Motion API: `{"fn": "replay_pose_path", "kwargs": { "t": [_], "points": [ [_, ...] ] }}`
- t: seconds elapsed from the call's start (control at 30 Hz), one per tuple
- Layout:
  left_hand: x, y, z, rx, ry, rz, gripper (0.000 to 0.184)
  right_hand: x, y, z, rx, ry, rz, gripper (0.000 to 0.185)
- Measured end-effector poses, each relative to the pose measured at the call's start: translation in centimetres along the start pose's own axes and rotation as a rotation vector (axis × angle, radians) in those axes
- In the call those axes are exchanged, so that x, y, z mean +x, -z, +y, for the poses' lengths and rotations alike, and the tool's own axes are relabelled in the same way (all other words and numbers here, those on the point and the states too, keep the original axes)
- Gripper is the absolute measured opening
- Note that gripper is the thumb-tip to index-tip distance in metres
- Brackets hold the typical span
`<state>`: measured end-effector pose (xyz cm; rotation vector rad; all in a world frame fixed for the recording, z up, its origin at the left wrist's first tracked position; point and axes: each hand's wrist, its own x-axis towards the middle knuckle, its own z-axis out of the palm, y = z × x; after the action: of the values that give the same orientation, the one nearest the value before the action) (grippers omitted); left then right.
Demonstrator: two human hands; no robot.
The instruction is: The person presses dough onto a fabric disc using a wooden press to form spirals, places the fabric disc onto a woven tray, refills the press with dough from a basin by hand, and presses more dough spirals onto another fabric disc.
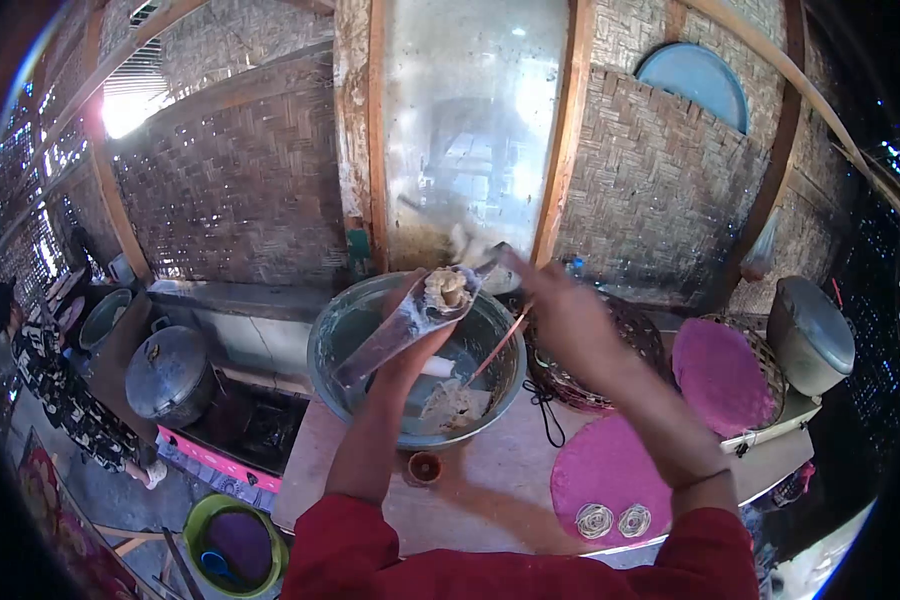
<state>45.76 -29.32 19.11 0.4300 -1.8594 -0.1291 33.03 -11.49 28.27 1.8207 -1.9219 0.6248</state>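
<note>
Mid-frame, the left hand [428, 348] is wrapped around a tube [385, 348], which slants above the basin [330, 335] with pale dough [447, 291] at its upper end. The right hand [568, 312] is curled beside that end; blur hides what it pinches, so I cannot tell. To handle this well, I'd keep the tube firmly gripped over the basin, so scraps drop back in, and press the dough down evenly, without gaps.

In the basin lie more dough [450, 407], a white piece [436, 367] and a leaning stick [490, 358]. Below centre stands a brown cup [424, 467], its inside too dark to read. At lower right, a pink mat [600, 460] bears two nests [614, 521] of pale strands. The green bucket [202, 510], lower left, holds a blue scoop [218, 566]. Farther off, left, a lid covers the pot [170, 370]; another pot [812, 340] stands at right.
</note>
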Motion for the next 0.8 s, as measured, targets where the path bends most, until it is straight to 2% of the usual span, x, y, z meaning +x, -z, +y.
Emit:
{"fn": "replay_pose_path", "kwargs": {
  "t": [0.07,0.13,0.2,0.27,0.3,0.33,0.4,0.43,0.47,0.53,0.57,0.6,0.63,0.67,0.7,0.77,0.8],
  "points": [
    [0.7,-0.2,1.3,-0.064,0.04,0.0,0.03,-1.6,-4.9,-0.3,0.104,0.014,0.052,0.065],
    [-0.4,-2.8,-2.7,-0.136,0.076,0.081,0.029,-4.2,-6.5,-0.4,0.198,0.082,0.066,0.062],
    [-1.1,-3.0,-6.2,0.092,-0.025,0.089,0.027,-4.7,-6.5,0.3,0.298,0.152,0.08,0.059],
    [-0.5,-2.0,-6.4,0.178,-0.015,0.057,0.024,-4.7,-4.9,1.2,0.563,-0.005,-0.051,0.05],
    [-0.6,-1.8,-6.4,0.095,0.077,0.028,0.026,-4.4,-3.9,1.2,0.66,-0.129,-0.078,0.047],
    [0.0,-0.7,-4.9,0.01,0.17,-0.005,0.029,-3.7,-4.3,1.7,0.662,-0.132,-0.076,0.047],
    [0.3,0.4,-2.0,0.071,0.123,0.044,0.026,-2.8,-5.3,2.0,0.685,-0.083,-0.048,0.043],
    [0.6,0.5,-1.5,0.135,0.12,0.013,0.025,-2.9,-4.9,1.6,0.572,-0.135,-0.204,0.044],
    [0.9,0.5,-1.4,0.198,0.12,-0.011,0.023,-3.0,-4.3,0.9,0.571,-0.129,-0.204,0.044],
    [0.6,-0.1,-3.6,0.206,0.086,-0.005,0.026,-3.6,-5.0,0.3,0.576,0.063,-0.074,0.047],
    [0.5,-0.5,-4.8,-0.011,0.142,0.03,0.018,-3.9,-6.1,0.4,0.618,0.184,0.029,0.049],
    [0.4,-0.8,-6.4,-0.226,0.195,0.069,0.01,-3.9,-5.3,0.5,0.623,0.188,0.027,0.049],
    [0.1,-0.5,-8.7,0.022,0.014,-0.021,0.014,-3.9,-3.8,0.7,0.836,0.078,-0.185,0.047],
    [-0.1,-0.3,-10.8,0.029,0.017,-0.016,0.014,-3.8,-2.9,1.0,1.039,-0.035,-0.403,0.044],
    [0.0,-0.3,-12.6,-0.037,0.169,0.044,0.017,-3.6,-3.0,1.4,1.038,-0.027,-0.405,0.044],
    [0.7,2.6,-10.9,-0.043,0.25,0.047,0.021,-3.8,-4.3,2.4,0.384,0.017,-0.676,0.038],
    [1.1,4.1,-9.6,-0.059,0.301,0.045,0.022,-4.2,-6.8,3.0,0.389,0.013,-0.682,0.038]
  ]
}}
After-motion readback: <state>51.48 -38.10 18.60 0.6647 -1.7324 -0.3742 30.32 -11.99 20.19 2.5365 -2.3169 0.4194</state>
